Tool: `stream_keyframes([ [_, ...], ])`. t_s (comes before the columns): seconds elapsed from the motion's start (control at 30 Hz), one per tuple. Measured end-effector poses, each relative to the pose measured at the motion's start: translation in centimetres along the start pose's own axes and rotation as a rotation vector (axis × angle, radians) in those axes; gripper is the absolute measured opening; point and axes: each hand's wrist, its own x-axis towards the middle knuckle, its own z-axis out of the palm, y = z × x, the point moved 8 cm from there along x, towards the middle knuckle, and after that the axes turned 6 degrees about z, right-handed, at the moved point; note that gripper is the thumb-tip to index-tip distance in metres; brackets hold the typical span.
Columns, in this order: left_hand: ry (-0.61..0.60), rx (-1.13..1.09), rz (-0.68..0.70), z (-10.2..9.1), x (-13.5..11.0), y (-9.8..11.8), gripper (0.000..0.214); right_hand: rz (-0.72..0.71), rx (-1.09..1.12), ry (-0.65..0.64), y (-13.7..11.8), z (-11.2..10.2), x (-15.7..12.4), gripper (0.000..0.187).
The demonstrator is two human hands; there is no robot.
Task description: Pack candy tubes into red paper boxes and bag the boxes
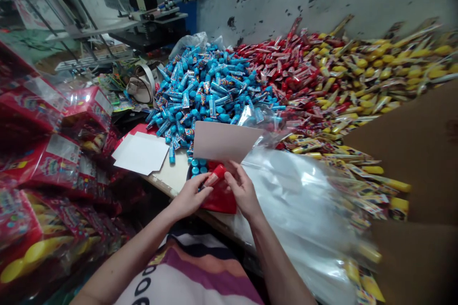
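In the head view my left hand (pixel 190 194) pinches a red capped tube (pixel 215 175), held tilted over an open red box (pixel 222 200). My right hand (pixel 244 191) has its thumb and fingers closed at the tube's red end. Several blue-capped tubes (pixel 199 167) stand upright in the left part of the box. A pale lid flap (pixel 223 140) rises at the box's far side. The rest of the inside is partly hidden by my hands.
Behind the box lie heaps of blue tubes (pixel 214 88), red tubes (pixel 282 64) and yellow tubes (pixel 372 69). Clear plastic sheets (pixel 296 200) spread to the right. White cards (pixel 141 152) lie left, near stacked red packs (pixel 53 157). Brown cardboard (pixel 415 152) stands at right.
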Motion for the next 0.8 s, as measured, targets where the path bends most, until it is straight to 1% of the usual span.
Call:
stream_keyframes([
  [0.07, -0.063, 0.125, 0.101, 1.2, 0.0, 0.9, 0.042, -0.008, 0.016, -0.036, -1.2, -0.4, -0.3, 0.042],
  [0.13, -0.093, 0.259, 0.155, 2.1, -0.1, 1.2, 0.043, -0.024, -0.065, -0.009, -1.7, -1.1, -0.7, 0.037],
  [0.17, -0.101, 0.325, 0.165, 2.4, -0.2, 1.2, 0.044, -0.018, -0.107, 0.007, -1.6, -1.5, -0.9, 0.036],
  [0.23, -0.135, 0.418, 0.171, 3.0, -0.4, 1.1, 0.043, 0.034, -0.164, 0.006, -0.4, -2.1, -1.3, 0.036],
  [0.3, -0.163, 0.453, 0.191, 3.3, -0.4, 1.0, 0.042, 0.107, -0.2, -0.014, 1.3, -2.7, -1.6, 0.037],
  [0.37, -0.154, 0.501, 0.243, 2.9, -0.1, 1.2, 0.041, 0.133, -0.257, 0.044, 2.8, -3.9, -1.6, 0.037],
  [0.43, -0.136, 0.631, 0.286, 2.4, 0.5, 1.2, 0.044, 0.103, -0.327, 0.136, 3.6, -5.1, -1.3, 0.036],
  [0.47, -0.141, 0.721, 0.288, 2.1, 0.9, 0.9, 0.046, 0.074, -0.359, 0.162, 3.8, -5.2, -1.1, 0.036],
  [0.53, -0.183, 0.885, 0.251, 1.8, 1.6, -0.2, 0.05, -0.008, -0.421, 0.147, 3.8, -4.6, -0.4, 0.031],
  [0.6, -0.23, 0.98, 0.21, 1.7, 2.0, -1.4, 0.052, -0.119, -0.495, 0.082, 3.3, -3.2, 0.3, 0.023],
  [0.63, -0.247, 1.002, 0.205, 1.7, 2.1, -1.8, 0.053, -0.173, -0.539, 0.046, 2.8, -2.4, 0.6, 0.021],
  [0.7, -0.263, 1.015, 0.206, 1.7, 2.0, -2.2, 0.054, -0.252, -0.623, -0.047, 2.0, -0.7, 1.3, 0.024],
  [0.8, -0.27, 1.008, 0.178, 1.7, 1.9, -2.3, 0.055, -0.281, -0.743, -0.233, 1.2, 1.4, 2.1, 0.027],
])
